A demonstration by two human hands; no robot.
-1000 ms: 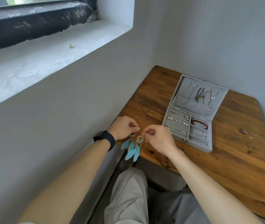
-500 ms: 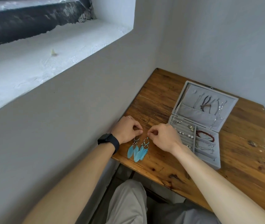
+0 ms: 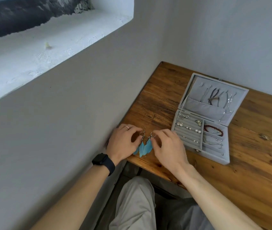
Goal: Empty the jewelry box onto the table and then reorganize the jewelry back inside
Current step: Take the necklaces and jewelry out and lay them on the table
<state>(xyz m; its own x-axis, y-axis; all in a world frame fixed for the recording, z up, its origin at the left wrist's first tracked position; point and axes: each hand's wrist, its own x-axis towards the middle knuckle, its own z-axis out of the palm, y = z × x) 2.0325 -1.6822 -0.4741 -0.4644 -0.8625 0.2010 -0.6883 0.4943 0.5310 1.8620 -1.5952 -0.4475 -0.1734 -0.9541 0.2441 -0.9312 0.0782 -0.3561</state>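
The grip of each hand is half-closed: the left hand [image 3: 123, 143] and the right hand [image 3: 168, 146] arch curled fingers over the metal tops of a pair of turquoise feather earrings [image 3: 144, 147] with small silver hoops and hooks. Whether thumb and forefinger pinch the hooks or only touch them I cannot tell. The earrings lie side by side on the brown plank worktop [image 3: 256, 163] near its front-left corner, between the two hands, with the feathers pointing toward the person. They look almost weightless and soft. The feathers would likely crease or fray if squeezed, so the stiff wire hook or hoop is the place to take hold, and a light pinch should do. Just to the right stands the open grey velvet jewelry box [image 3: 214, 157], not yet emptied by the look of it. Pearl and metal studs [image 3: 196, 130] sit in the ring rolls, a dark red beaded bracelet [image 3: 214, 130] lies in a side compartment, and thin chains [image 3: 214, 97] hang in the lid. A black wristwatch [image 3: 103, 162] is on the left wrist.
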